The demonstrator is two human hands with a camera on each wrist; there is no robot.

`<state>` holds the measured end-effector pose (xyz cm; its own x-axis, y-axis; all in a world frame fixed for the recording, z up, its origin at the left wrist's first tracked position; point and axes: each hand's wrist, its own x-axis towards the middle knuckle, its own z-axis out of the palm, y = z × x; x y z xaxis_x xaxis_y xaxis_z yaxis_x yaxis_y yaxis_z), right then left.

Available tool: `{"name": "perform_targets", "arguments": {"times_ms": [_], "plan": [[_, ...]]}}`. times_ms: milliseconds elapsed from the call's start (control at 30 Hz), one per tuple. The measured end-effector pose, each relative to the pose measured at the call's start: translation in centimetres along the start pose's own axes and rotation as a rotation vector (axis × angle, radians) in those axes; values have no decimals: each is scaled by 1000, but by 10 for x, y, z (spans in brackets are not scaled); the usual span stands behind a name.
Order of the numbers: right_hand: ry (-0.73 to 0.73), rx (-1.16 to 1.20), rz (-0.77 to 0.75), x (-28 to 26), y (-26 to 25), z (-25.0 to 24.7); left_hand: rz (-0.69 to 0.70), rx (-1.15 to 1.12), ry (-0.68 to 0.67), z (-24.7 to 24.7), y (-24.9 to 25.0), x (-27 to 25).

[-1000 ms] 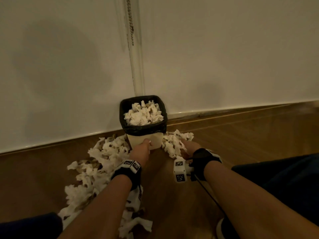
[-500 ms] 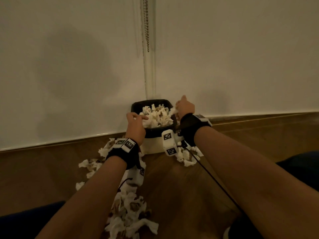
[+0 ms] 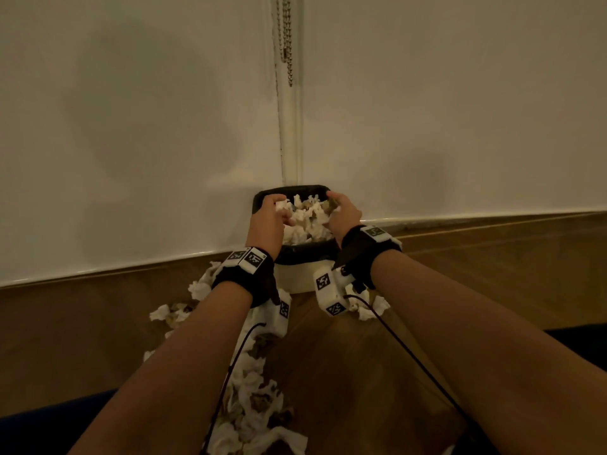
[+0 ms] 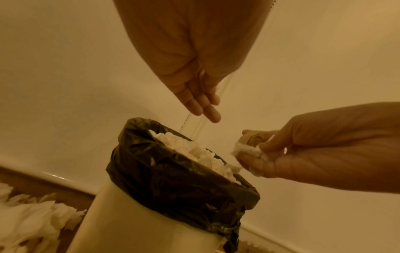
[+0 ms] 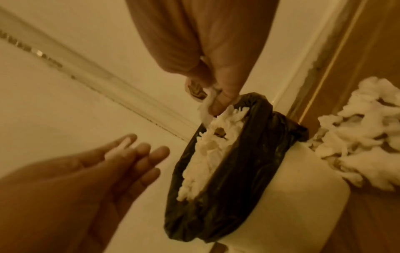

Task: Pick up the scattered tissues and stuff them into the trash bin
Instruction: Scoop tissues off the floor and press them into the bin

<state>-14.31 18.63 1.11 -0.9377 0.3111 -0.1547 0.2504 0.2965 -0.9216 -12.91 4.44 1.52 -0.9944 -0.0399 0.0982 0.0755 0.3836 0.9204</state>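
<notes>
A cream trash bin (image 3: 295, 279) with a black liner (image 4: 173, 179) stands against the wall, heaped to the rim with white tissues (image 3: 307, 215). Over its left side hovers my left hand (image 3: 272, 211), fingers straight and holding nothing (image 4: 203, 109). At the bin's right edge my right hand (image 3: 341, 208) pinches a white tissue (image 4: 249, 149) together with a brownish printed scrap, just above the heap (image 5: 212, 97). Several more crumpled tissues (image 3: 249, 405) trail over the floor left of the bin and toward me, and a smaller clump (image 3: 371, 308) lies to its right.
A white wall rises behind the bin, with a bead chain (image 3: 285, 44) hanging above it. The floor (image 3: 361, 372) is brown wood with a pale skirting strip. Dark-clothed legs (image 3: 584, 349) sit at the lower right and lower left corners.
Both hands rose from the floor beside the bin to its mouth. The right hand came up with a tissue. The left hand's fingers, curled half a second ago, are straight now.
</notes>
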Motion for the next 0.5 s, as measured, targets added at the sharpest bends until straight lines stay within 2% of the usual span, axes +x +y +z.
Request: {"name": "perform_targets", "arguments": {"times_ms": [100,267,367,500], "plan": [[-20,-57,-97,3,1,2,91,108,67,1,-8,4],[37,-60,-111,5,3,10,119,270,20,3,-21,10],[47,-301,-173,6,7,12,139,338,11,1,-27,12],[-57,-618,-272,6,13,16,151,583,-59,0,-32,14]]}}
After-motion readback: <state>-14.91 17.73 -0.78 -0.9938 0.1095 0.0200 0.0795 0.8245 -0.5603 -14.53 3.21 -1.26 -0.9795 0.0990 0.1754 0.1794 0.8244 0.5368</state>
